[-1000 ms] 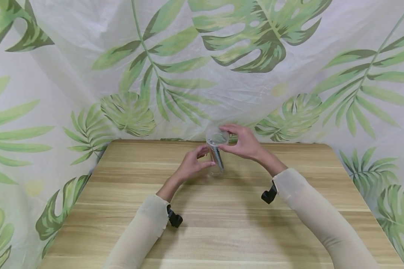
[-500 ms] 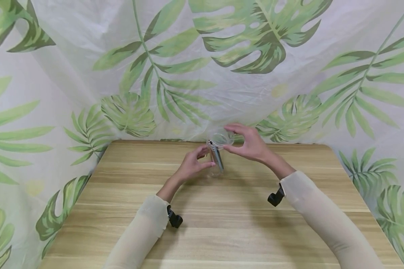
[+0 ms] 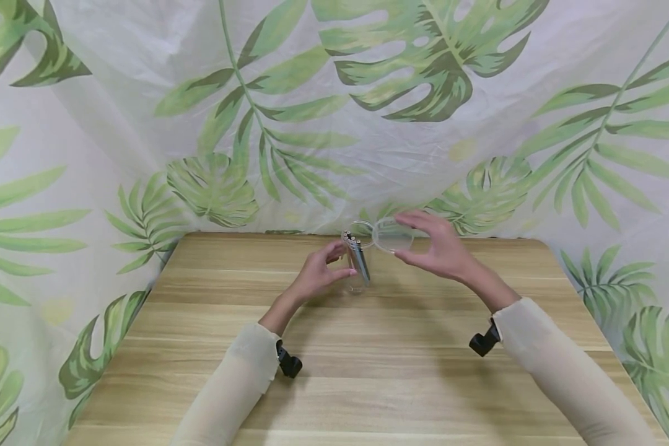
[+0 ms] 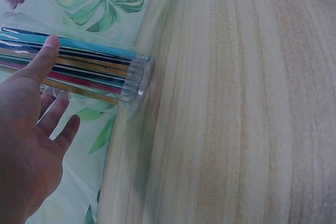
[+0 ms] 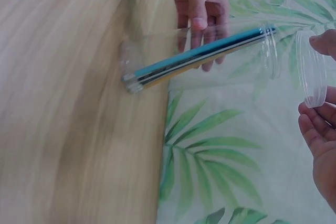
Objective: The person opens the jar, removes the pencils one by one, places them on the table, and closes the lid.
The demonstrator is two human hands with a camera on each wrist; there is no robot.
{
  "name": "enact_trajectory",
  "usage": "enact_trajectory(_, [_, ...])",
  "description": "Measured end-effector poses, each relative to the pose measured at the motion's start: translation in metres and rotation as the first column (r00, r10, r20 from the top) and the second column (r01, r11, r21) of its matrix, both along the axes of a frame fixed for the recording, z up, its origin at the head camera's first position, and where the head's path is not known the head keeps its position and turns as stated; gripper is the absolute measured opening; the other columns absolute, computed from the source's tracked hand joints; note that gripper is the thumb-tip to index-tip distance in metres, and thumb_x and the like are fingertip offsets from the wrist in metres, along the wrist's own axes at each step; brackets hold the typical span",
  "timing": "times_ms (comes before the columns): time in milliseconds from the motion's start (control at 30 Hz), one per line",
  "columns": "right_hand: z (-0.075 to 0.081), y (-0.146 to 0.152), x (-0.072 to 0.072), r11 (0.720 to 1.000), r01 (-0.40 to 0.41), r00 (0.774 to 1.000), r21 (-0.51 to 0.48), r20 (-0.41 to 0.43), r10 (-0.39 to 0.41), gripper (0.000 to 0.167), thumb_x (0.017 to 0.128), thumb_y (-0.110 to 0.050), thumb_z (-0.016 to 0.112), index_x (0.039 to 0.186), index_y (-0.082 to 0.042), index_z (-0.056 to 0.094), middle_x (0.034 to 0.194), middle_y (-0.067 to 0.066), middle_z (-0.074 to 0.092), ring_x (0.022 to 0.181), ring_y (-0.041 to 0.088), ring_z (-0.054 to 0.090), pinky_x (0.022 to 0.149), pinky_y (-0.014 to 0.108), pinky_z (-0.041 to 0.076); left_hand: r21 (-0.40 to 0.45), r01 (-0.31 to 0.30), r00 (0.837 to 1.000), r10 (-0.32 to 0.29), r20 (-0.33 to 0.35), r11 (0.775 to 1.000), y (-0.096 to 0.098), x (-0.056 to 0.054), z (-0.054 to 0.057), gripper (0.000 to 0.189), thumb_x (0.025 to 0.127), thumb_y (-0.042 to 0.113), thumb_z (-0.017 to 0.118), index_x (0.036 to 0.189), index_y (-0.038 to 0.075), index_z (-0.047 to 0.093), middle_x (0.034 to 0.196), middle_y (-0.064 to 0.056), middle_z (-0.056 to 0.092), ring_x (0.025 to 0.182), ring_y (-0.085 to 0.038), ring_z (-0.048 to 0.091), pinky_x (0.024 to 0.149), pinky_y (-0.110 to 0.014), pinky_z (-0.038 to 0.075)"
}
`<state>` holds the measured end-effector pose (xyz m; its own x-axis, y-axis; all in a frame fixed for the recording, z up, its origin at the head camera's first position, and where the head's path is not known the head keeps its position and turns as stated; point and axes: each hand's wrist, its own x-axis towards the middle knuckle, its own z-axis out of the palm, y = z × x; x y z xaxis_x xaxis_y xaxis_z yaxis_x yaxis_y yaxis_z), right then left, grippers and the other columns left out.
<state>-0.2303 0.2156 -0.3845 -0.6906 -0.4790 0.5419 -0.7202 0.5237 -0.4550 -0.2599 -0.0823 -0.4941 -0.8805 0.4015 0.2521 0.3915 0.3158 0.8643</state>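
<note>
A clear plastic jar [image 3: 352,282] stands upright near the far edge of the table, its mouth uncovered. Inside lean several coloured pencils [image 5: 202,53], bunched to one side; blue, red and yellow ones show in the left wrist view. My left hand [image 3: 319,271] grips the jar around its side, thumb [image 4: 43,60] in front and fingers behind. To the right of the mouth, my right hand [image 3: 443,251] holds a round clear lid [image 3: 394,235] by its rim between thumb and fingers. The lid is tilted and apart from the jar in the right wrist view.
The wood-grain table [image 3: 345,371] extends toward the person. Directly behind its far edge hangs a white cloth [image 3: 290,155] printed with green leaves. A black wrist camera [image 3: 484,339] sits at the right sleeve, another wrist camera [image 3: 290,361] at the left.
My right hand has lifted the lid off the jar's mouth and moved it to the right, tilting it. The left hand and the jar stay in place.
</note>
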Motion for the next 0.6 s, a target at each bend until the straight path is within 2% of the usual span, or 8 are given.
enact_trajectory(233, [-0.014,0.019,0.013,0.999,0.024,0.998,0.026,0.05,-0.025,0.062,0.082,-0.019,0.091,0.136,0.001,0.069,0.139,0.02,0.068,0.123,0.04,0.067,0.102,0.059,0.058,-0.011,-0.007,1.0,0.007,0.004,1.0,0.0,-0.001,0.0,0.075,0.087,0.016,0.089,0.148,-0.004,0.052,0.145,-0.025,0.062,0.134,-0.04,0.061,0.118,-0.044,0.05])
enact_trajectory(367, [-0.025,0.024,0.017,0.999,0.023,0.999,0.046,0.032,-0.025,0.062,0.079,-0.021,0.092,0.134,0.001,0.07,0.136,0.02,0.069,0.122,0.041,0.068,0.103,0.059,0.057,-0.013,-0.013,1.0,0.013,0.015,1.0,0.001,-0.001,0.0,0.075,0.087,0.015,0.089,0.149,-0.004,0.052,0.146,-0.025,0.062,0.135,-0.041,0.061,0.118,-0.044,0.05])
enact_trajectory(600, [-0.05,0.023,0.024,0.996,-0.031,0.999,0.08,0.037,0.029,0.063,0.075,-0.017,0.095,0.13,0.004,0.071,0.129,0.022,0.072,0.115,0.04,0.072,0.099,0.058,0.06,-0.019,-0.013,1.0,0.013,0.022,1.0,0.001,-0.001,0.0,0.075,0.087,0.015,0.089,0.149,-0.004,0.051,0.146,-0.025,0.061,0.135,-0.042,0.06,0.118,-0.045,0.049])
